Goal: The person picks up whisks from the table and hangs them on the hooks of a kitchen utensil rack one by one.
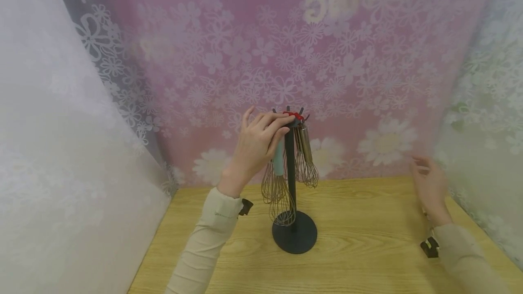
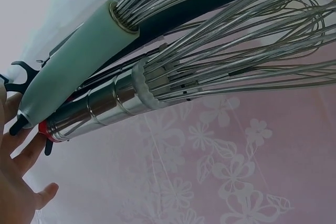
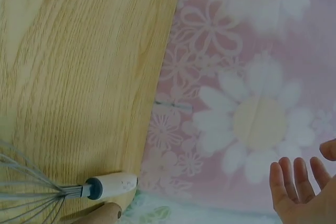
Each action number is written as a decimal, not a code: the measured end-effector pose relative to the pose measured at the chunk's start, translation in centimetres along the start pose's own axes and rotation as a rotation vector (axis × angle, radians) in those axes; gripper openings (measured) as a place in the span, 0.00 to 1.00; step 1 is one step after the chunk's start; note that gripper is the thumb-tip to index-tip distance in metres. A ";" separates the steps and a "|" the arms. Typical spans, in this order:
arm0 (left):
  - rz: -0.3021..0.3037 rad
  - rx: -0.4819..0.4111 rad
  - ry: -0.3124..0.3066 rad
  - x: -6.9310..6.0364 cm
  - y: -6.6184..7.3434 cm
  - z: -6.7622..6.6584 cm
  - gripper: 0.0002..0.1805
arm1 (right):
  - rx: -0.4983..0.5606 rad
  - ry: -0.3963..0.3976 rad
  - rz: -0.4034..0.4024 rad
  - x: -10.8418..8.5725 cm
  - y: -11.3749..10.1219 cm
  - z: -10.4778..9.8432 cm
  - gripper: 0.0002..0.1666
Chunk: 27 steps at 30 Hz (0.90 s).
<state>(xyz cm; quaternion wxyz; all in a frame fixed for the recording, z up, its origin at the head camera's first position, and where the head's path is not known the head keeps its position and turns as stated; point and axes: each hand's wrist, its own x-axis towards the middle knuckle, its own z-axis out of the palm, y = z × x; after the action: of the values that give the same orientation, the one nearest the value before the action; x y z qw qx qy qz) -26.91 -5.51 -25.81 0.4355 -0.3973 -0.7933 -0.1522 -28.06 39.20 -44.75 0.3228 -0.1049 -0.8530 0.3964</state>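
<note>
My left hand [image 1: 258, 139] touches the top of a black stand [image 1: 300, 239], its fingers laid over the hooks beside a red piece [image 1: 293, 115]. From the hooks hang several whisks. One has a mint-green handle [image 2: 79, 66] and hangs just under the left hand. Another, with a shiny metal handle [image 2: 97, 107], shows beside it in the left wrist view. More metal-handled whisks [image 1: 305, 144] hang on the stand's right side. Off to the right, my right hand [image 1: 431, 185] is raised with loosely bent fingers and holds nothing.
In the right wrist view, a whisk with a white handle [image 3: 113, 184] lies near the table's edge, next to a wooden handle [image 3: 102, 214]. Flowered pink cloth [image 1: 245, 58] stands behind the wood-grain table [image 1: 359, 239]; pale cloth [image 1: 81, 149] hangs at the sides.
</note>
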 end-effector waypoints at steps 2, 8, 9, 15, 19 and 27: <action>-0.003 0.003 0.002 0.0 0.0 0.1 0.16 | -0.027 -0.023 -0.004 0.2 0.5 -0.1 0.27; -0.003 0.025 0.014 -0.1 0.1 0.2 0.16 | -0.061 -0.062 -0.038 0.4 1.9 -0.4 0.26; -0.002 0.027 0.016 -0.1 0.1 0.2 0.16 | -0.063 -0.063 -0.043 0.5 2.2 -0.4 0.26; -0.001 0.032 0.026 -0.1 0.2 0.2 0.17 | -0.085 -0.117 -0.031 0.7 4.1 -0.4 0.27; -0.002 0.038 0.023 -0.1 0.3 0.2 0.16 | -0.122 -0.196 -0.027 0.5 5.1 -0.7 0.26; 0.000 0.050 0.021 0.1 0.4 0.3 0.18 | -0.163 -0.289 -0.078 0.2 6.9 -1.2 0.25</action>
<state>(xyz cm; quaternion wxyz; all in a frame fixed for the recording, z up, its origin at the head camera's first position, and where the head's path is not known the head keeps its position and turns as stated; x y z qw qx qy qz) -26.75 -5.05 -25.96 0.4538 -0.3847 -0.7921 -0.1366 -28.01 44.61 -49.22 0.2024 -0.0396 -0.9232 0.3241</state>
